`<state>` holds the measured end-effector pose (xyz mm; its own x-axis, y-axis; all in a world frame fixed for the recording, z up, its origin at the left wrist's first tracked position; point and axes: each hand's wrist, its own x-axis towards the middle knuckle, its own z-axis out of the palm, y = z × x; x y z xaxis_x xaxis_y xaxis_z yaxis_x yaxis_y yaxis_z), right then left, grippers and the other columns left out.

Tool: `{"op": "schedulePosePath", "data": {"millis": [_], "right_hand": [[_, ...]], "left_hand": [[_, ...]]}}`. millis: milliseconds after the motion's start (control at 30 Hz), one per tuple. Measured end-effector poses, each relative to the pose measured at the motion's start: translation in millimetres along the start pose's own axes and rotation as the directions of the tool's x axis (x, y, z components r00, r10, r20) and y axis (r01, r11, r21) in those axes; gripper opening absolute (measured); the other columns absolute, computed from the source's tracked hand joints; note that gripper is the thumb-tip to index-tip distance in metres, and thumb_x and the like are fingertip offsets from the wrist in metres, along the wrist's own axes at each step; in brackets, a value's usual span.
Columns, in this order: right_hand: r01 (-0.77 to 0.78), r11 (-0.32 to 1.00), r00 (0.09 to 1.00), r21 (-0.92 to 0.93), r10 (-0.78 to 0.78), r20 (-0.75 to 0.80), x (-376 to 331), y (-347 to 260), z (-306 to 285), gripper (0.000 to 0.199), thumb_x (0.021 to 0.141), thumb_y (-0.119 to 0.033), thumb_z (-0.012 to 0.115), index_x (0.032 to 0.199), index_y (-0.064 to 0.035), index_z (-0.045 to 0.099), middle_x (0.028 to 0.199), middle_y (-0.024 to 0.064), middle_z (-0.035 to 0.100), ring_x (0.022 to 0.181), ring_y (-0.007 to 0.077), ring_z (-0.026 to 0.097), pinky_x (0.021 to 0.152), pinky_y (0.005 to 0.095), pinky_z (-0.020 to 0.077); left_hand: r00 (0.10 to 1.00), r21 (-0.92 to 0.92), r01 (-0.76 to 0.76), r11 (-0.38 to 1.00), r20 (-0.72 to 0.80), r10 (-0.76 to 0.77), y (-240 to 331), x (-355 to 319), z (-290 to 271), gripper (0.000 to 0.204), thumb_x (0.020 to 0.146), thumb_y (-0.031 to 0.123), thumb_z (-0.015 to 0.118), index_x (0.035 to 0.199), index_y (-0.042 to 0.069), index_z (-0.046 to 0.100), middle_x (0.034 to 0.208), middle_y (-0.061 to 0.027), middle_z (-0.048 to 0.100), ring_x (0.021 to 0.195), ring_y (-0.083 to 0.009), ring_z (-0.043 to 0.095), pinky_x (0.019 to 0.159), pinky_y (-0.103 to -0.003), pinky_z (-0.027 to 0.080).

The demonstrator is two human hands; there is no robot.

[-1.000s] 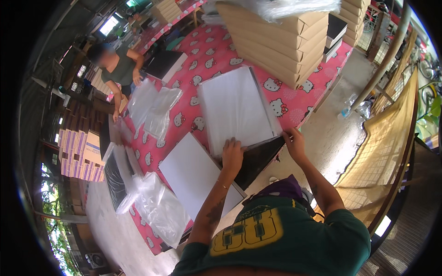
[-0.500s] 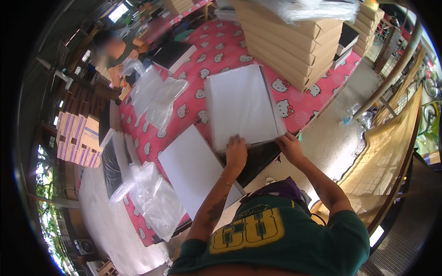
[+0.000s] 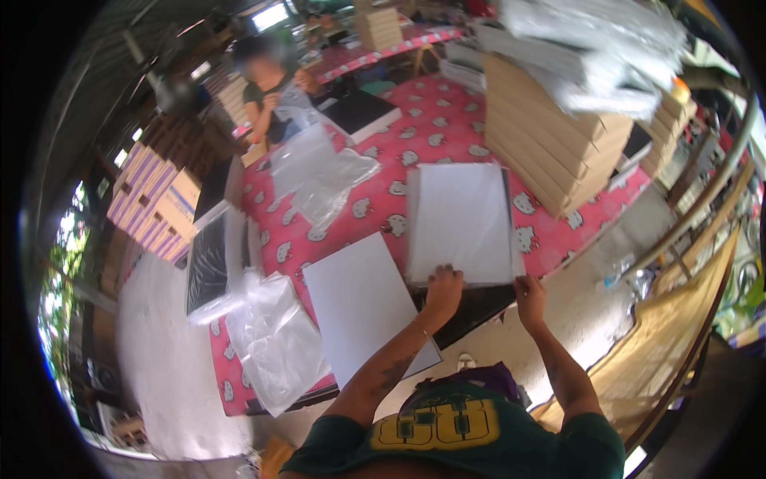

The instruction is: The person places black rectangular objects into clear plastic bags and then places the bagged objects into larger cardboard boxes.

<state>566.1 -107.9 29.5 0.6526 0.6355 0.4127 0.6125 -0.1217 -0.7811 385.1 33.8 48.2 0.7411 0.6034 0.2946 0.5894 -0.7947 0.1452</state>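
In front of me, a white rectangular board (image 3: 463, 211) lies on the table in a clear plastic sleeve (image 3: 412, 239). My left hand (image 3: 444, 289) is closed at the near edge of the sleeve, fingers bent over it. The near right corner of the sleeve is pinched in my right hand (image 3: 530, 295). Beneath this edge shows a black surface (image 3: 479, 313). To the left, a second white board (image 3: 359, 299) lies bare, partly behind my left forearm. Beyond its left edge is a pile of clear plastic bags (image 3: 275, 343).
Brown cartons (image 3: 550, 136) stand stacked at the far right, topped with plastic-wrapped items (image 3: 590, 48). More clear bags (image 3: 331, 184) lie on the pink patterned tablecloth (image 3: 415, 120). Across the table a person (image 3: 271, 96) handles plastic near a black-topped panel (image 3: 359, 112). Boxes (image 3: 155, 203) are stacked at left.
The whole view has shifted, so the table appears farther right and lower. Both hands stay at the sleeve's near edge; the right is still at its corner.
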Motion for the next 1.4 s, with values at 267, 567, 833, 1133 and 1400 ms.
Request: {"op": "schedulePosePath", "data": {"millis": [267, 567, 833, 1133, 1400], "right_hand": [[0.207, 0.953, 0.975, -0.221, -0.183, 0.125, -1.2, 2.5, 33.9, 0.014, 0.082, -0.009, 0.067, 0.095, -0.0061, 0.063, 0.095, 0.0133, 0.058, 0.08, 0.03, 0.062, 0.069, 0.04, 0.0498], [0.306, 0.952, 0.952, -0.021, -0.306, 0.018, -51.9, -115.4, 81.8, 0.016, 0.083, -0.004, 0.062, 0.1, -0.0025, 0.061, 0.1, 0.0179, 0.053, 0.091, 0.0328, 0.056, 0.077, 0.0408, 0.0465], [-0.105, 0.815, 0.751, 0.57, -0.311, 0.583, -179.4, -297.2, 171.8, 0.016, 0.087, -0.005, 0.061, 0.104, -0.0054, 0.06, 0.096, 0.0056, 0.059, 0.079, 0.0119, 0.057, 0.068, 0.0255, 0.0489], [-0.564, 0.449, -0.471, 0.693, -0.864, 0.176, -230.9, -452.1, 57.7, 0.028, 0.086, -0.023, 0.06, 0.107, -0.0048, 0.059, 0.097, 0.0059, 0.059, 0.088, 0.0205, 0.058, 0.078, 0.0348, 0.047], [0.177, 0.434, -0.511, 0.884, -0.727, 0.459, -236.5, -469.7, 21.8, 0.025, 0.082, -0.022, 0.059, 0.098, -0.0033, 0.059, 0.088, 0.0102, 0.059, 0.084, 0.0277, 0.062, 0.069, 0.0403, 0.0536]], "left_hand": [[0.989, -0.285, -0.099, 0.954, -0.137, 0.061, -26.3, -43.3, -64.9, 0.032, 0.085, 0.019, 0.063, 0.112, 0.003, 0.061, 0.137, -0.0251, 0.04, 0.124, -0.0401, 0.044, 0.101, -0.047, 0.039], [0.759, -0.225, 0.543, 0.809, -0.281, -0.588, -173.8, -312.3, -162.3, 0.043, 0.082, 0.015, 0.065, 0.123, 0.009, 0.054, 0.128, -0.0216, 0.049, 0.115, -0.0409, 0.048, 0.098, -0.046, 0.042], [0.593, 0.019, 0.803, 0.596, -0.136, -0.794, -243.6, -410.4, -184.7, 0.023, 0.082, 0.014, 0.065, 0.103, 0.005, 0.062, 0.093, -0.0188, 0.066, 0.085, -0.0344, 0.063, 0.085, -0.046, 0.046], [0.511, -0.387, 0.597, 0.703, -0.492, -0.705, -223.3, -372.7, -195.5, 0.007, 0.085, 0.008, 0.06, 0.09, 0.003, 0.062, 0.075, -0.0177, 0.064, 0.064, -0.0324, 0.064, 0.057, -0.038, 0.048], [0.553, -0.468, 0.563, 0.681, -0.4, -0.731, -222.8, -366.0, -181.9, 0.007, 0.084, 0.009, 0.059, 0.088, 0.004, 0.062, 0.078, -0.0193, 0.064, 0.069, -0.0369, 0.062, 0.059, -0.043, 0.048]]}}
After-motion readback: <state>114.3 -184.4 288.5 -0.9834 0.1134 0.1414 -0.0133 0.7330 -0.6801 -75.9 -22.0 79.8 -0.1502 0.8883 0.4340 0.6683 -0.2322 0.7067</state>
